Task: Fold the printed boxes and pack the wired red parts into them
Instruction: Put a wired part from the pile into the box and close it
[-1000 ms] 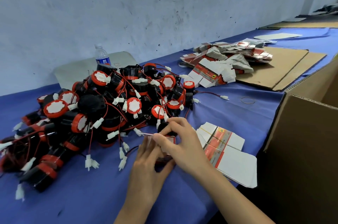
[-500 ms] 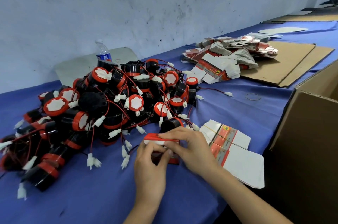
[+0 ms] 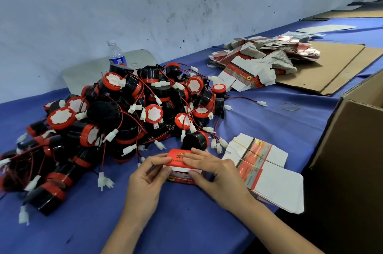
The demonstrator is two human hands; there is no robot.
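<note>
Your left hand (image 3: pixel 145 179) pinches the left end of the red box (image 3: pixel 176 155) | your right hand (image 3: pixel 215 172) curls over its lid, thumb on the front | box sits on the blue table (image 3: pixel 269 125), just before the wired red parts (image 3: pixel 153 112) | contents hidden by lid and fingers | brown carton (image 3: pixel 352 170) cut off at right
</note>
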